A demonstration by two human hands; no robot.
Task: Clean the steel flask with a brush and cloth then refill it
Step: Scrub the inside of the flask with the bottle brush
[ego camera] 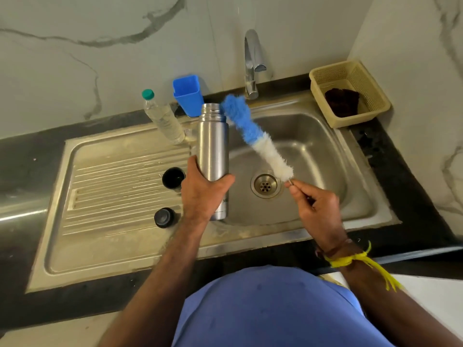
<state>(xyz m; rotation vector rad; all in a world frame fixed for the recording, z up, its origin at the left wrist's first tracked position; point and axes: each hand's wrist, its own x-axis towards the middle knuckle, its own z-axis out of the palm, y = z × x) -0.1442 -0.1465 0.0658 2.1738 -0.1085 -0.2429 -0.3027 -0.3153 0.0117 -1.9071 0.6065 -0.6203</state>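
Note:
My left hand (204, 194) grips the lower half of the steel flask (214, 144), held upright with its mouth uncapped at the left edge of the sink basin (325, 171). My right hand (317, 205) pinches the thin wire handle of a bottle brush (253, 135) with blue and white bristles. The brush slants up to the left, its blue tip just beside the flask's mouth, outside it. A dark brown cloth (342, 101) lies in a beige basket (375, 96) at the back right. A clear water bottle (164, 118) with a green cap stands behind the drainboard.
Two black flask caps (172, 177) (164, 217) rest on the ribbed drainboard (112, 186). A blue plastic holder (188, 97) stands by the wall. The tap (251, 63) rises behind the basin, and the drain (265, 185) sits below the brush.

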